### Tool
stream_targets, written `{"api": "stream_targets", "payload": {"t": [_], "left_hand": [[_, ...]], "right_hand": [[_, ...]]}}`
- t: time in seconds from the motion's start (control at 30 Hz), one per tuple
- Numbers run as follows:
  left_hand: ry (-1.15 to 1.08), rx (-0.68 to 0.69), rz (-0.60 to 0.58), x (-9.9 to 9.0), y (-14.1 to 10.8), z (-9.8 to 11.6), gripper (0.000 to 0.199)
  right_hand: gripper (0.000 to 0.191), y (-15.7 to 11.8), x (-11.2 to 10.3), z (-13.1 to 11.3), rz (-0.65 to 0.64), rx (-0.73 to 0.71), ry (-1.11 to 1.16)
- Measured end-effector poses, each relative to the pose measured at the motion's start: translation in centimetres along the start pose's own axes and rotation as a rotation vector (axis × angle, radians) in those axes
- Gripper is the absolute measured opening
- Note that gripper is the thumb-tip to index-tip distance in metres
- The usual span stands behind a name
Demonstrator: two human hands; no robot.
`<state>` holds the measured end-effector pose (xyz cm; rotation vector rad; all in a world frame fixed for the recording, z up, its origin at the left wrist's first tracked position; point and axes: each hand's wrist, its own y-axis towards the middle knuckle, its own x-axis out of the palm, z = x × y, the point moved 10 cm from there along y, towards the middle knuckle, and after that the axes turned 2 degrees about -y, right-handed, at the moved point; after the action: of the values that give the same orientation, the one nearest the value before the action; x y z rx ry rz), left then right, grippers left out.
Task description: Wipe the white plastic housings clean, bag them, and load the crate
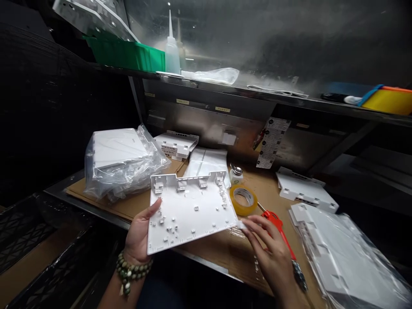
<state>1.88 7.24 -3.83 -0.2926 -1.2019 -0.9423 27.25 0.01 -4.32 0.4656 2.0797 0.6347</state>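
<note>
My left hand (139, 236) grips a white plastic housing cover (193, 214) by its left edge, thumb on the inner face. The cover is tilted, its inside with clips and small posts facing me. At its lower right corner, my right hand (270, 246) pinches a small white piece (240, 224) whose kind I cannot make out; it touches or nearly touches the corner. Just behind the cover lie a roll of yellow tape (234, 206) and a small white bottle with a metal top (236, 175). A red-handled tool (277, 223) lies beyond my right hand.
Bagged white housings (119, 148) are at left, more bagged housings (341, 253) at right. Other white housings (178, 143) and clear bags (207, 162) sit at the back. Overhead, a metal shelf (238, 88) bears a green bin (128, 56) and a nozzle bottle (172, 53).
</note>
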Motion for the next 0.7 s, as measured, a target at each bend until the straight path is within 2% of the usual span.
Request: {"api": "stream_targets", "payload": {"t": [0.1, 0.17, 0.23, 0.33, 0.37, 0.43, 0.53, 0.7], "left_hand": [[0.030, 0.018, 0.078, -0.9, -0.3, 0.3, 0.051], [0.037, 0.023, 0.157, -1.6, -0.4, 0.2, 0.053], [0.035, 0.058, 0.332, -2.9, -0.5, -0.2, 0.058], [0.077, 0.206, 0.712, -4.8, -1.5, -0.8, 0.073], [0.098, 0.262, 0.781, -4.7, -1.7, -1.2, 0.080], [0.111, 0.327, 0.796, -3.9, -1.3, -2.3, 0.094], [0.048, 0.312, 0.687, -2.9, -0.3, -4.2, 0.101], [0.025, 0.311, 0.675, -3.5, -0.7, -4.7, 0.095]], "right_hand": [[0.020, 0.3, -0.7, 1.6, 0.072, 0.082, -0.057], [0.020, 1.0, -1.2, 1.3, 0.133, 0.117, -0.012], [0.021, 2.1, -1.6, -1.0, 0.193, 0.090, 0.070], [0.026, 4.3, -1.4, -6.9, 0.247, -0.030, 0.228], [0.028, 5.1, -1.1, -9.0, 0.240, -0.068, 0.278], [0.032, 6.4, -0.2, -12.7, 0.204, -0.127, 0.349], [0.034, 7.6, 0.8, -15.7, 0.165, -0.182, 0.367], [0.030, 7.9, 0.7, -15.1, 0.230, -0.122, 0.317]]}}
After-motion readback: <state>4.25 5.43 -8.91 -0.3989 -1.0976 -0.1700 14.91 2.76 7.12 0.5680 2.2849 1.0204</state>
